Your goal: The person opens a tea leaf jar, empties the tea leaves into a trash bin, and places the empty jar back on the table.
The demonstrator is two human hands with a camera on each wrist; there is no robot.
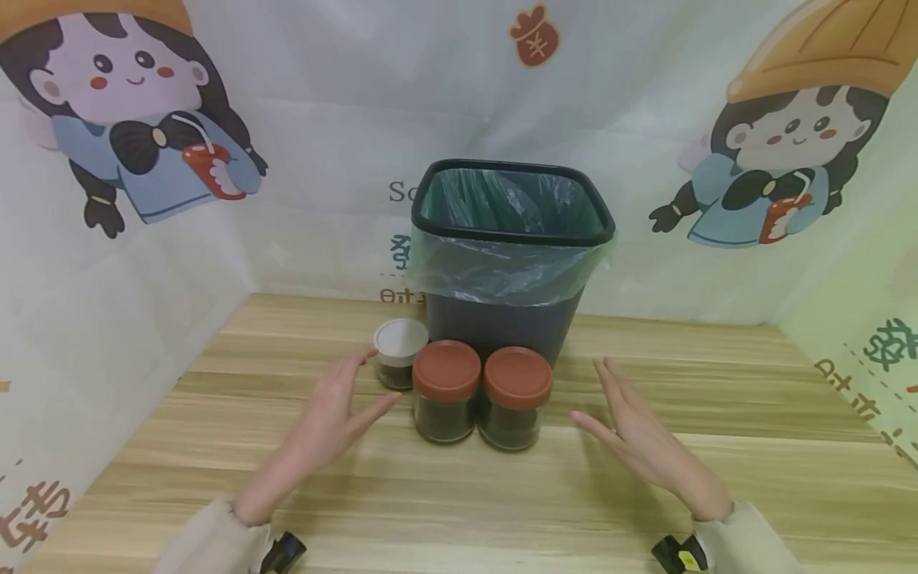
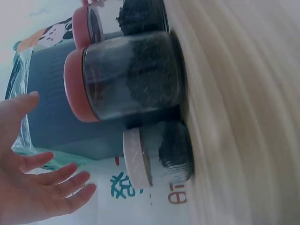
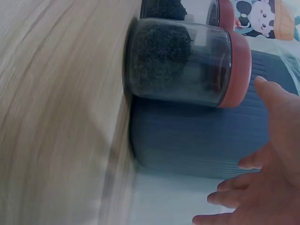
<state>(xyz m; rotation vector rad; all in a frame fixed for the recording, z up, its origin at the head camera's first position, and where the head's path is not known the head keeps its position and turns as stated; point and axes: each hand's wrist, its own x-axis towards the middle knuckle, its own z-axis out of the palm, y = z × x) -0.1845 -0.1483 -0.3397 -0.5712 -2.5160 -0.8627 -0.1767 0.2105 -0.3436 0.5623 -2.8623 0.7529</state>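
Note:
Two glass jars with red-brown lids, a left one [image 1: 446,391] and a right one [image 1: 516,399], stand side by side in the head view. A smaller jar with a white lid [image 1: 401,352] is just left of and behind them. Dark, loose, leafy stuff shows through the glass of a red-lidded jar [image 2: 136,77] in the left wrist view. My left hand [image 1: 333,410] is beside the white-lidded jar, thumb and fingers spread, holding nothing. On the other side, my right hand [image 1: 638,434] hovers to the right of the jars with extended fingers and nothing in it.
Behind the jars stands a dark bin [image 1: 502,319] with a black rim and a clear plastic liner. All of it rests on a wood-grain tabletop [image 1: 459,510]. A printed white cloth [image 1: 323,159] with cartoon figures encloses the back and sides.

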